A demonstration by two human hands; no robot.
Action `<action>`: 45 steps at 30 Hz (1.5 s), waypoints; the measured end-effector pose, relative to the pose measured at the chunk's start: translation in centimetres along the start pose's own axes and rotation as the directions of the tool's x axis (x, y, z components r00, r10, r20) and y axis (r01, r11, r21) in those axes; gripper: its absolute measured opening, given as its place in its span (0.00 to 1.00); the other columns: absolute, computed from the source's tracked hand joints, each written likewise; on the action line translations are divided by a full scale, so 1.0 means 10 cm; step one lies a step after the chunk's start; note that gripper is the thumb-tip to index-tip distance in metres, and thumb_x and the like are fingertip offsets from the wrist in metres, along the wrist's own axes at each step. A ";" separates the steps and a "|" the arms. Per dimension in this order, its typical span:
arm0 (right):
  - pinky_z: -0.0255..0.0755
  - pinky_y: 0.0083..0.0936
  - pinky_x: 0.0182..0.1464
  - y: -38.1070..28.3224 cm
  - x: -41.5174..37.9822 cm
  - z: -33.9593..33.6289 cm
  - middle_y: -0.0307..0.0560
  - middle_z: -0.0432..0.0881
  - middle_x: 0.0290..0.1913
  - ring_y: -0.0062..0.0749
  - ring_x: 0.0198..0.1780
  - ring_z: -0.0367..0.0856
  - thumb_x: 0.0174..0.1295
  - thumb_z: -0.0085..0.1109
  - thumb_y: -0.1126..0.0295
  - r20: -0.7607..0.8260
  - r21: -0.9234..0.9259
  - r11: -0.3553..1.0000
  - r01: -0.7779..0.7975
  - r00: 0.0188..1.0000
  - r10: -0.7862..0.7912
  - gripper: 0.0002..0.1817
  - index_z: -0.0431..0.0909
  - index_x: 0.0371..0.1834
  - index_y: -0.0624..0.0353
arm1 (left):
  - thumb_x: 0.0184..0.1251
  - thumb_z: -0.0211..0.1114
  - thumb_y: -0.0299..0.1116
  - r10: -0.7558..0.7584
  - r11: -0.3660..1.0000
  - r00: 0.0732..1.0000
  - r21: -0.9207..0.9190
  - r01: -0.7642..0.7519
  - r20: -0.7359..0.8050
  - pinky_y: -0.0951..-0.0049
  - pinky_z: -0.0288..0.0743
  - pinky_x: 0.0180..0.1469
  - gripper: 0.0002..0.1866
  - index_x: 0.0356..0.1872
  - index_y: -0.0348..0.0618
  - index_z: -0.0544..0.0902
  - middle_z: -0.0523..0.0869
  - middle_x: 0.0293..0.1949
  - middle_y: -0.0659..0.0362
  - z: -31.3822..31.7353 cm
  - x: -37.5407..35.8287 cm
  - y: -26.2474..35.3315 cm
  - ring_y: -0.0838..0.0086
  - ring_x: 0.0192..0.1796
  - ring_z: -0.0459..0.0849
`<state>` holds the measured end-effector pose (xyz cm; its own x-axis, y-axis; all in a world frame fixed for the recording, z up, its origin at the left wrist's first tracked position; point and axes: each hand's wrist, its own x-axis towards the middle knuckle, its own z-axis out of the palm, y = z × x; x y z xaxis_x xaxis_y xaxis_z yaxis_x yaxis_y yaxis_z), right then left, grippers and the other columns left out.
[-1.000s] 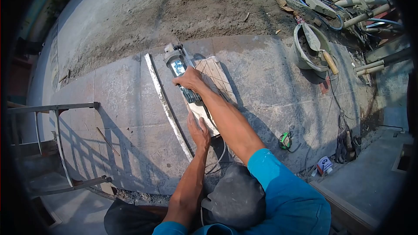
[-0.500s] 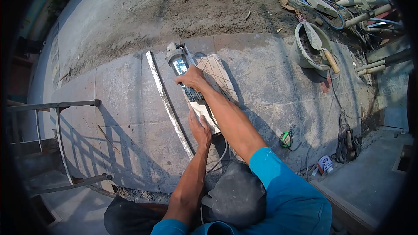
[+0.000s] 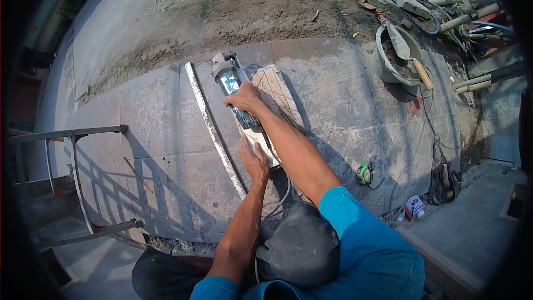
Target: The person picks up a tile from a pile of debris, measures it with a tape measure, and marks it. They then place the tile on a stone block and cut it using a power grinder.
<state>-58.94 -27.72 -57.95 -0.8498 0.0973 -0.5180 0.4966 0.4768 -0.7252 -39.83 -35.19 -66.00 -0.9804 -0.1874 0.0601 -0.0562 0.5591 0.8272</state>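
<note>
My right hand (image 3: 245, 99) is wrapped round the body of an angle grinder (image 3: 228, 81), whose head points away from me. The grinder lies over a pale tile (image 3: 281, 95) marked with crossing dark lines. My left hand (image 3: 254, 159) holds the tile's near left edge, with the thumb on top and the fingers along the side, partly hidden. The grinder's cord (image 3: 288, 186) runs back towards me under my right forearm. To the left lies a long whitish straight bar (image 3: 208, 119), apart from both hands. The grinder's disc cannot be made out clearly.
A bucket (image 3: 382, 58) with a trowel (image 3: 401, 44) across it stands at the right. A green tape measure (image 3: 365, 174) and a small white container (image 3: 414, 206) lie nearer. A metal frame (image 3: 72, 133) stands left. Pipes and hoses (image 3: 461, 1) are heaped far right.
The view has shifted very slightly. Both hands, the grinder and the tile keep almost the same places.
</note>
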 end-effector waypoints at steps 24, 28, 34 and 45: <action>0.79 0.32 0.44 0.16 -0.14 0.06 0.64 0.85 0.39 0.47 0.41 0.85 0.31 0.73 0.57 -0.050 -0.003 0.999 0.041 0.998 -0.041 0.32 0.82 0.36 0.74 | 0.75 0.52 0.39 -0.055 0.993 0.998 -0.104 0.056 0.006 0.56 0.56 0.71 0.27 0.70 0.38 0.65 0.67 0.67 0.40 -0.01 -0.01 -0.04 0.47 0.69 0.65; 0.76 0.35 0.56 0.16 -0.22 0.00 0.67 0.80 0.52 0.53 0.53 0.81 0.33 0.73 0.55 0.060 0.002 1.000 0.004 0.998 -0.005 0.43 0.74 0.53 0.75 | 0.75 0.52 0.39 -0.052 0.995 0.999 -0.087 0.052 0.011 0.56 0.56 0.71 0.27 0.70 0.38 0.65 0.68 0.67 0.40 0.00 -0.01 -0.06 0.47 0.69 0.65; 0.78 0.33 0.43 0.29 -0.18 0.11 0.63 0.84 0.38 0.46 0.40 0.85 0.30 0.73 0.57 -0.060 -0.012 0.999 0.045 0.997 -0.046 0.32 0.81 0.36 0.74 | 0.74 0.52 0.38 -0.061 0.995 0.998 -0.080 0.062 0.003 0.56 0.57 0.70 0.26 0.69 0.37 0.66 0.69 0.65 0.40 -0.01 0.00 -0.03 0.47 0.68 0.66; 0.77 0.33 0.48 0.31 -0.37 0.04 0.64 0.83 0.43 0.48 0.44 0.84 0.30 0.73 0.56 -0.048 0.008 0.999 0.053 0.997 -0.053 0.38 0.78 0.46 0.73 | 0.71 0.54 0.31 -0.061 0.996 0.998 -0.067 0.061 -0.005 0.56 0.59 0.70 0.27 0.70 0.39 0.65 0.69 0.65 0.41 0.00 0.01 -0.04 0.47 0.67 0.67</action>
<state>-54.16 -26.97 -58.50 -0.8824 0.1135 -0.4567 0.4520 0.4742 -0.7555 -39.87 -35.42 -66.39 -0.9743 -0.2250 0.0120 -0.1028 0.4910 0.8651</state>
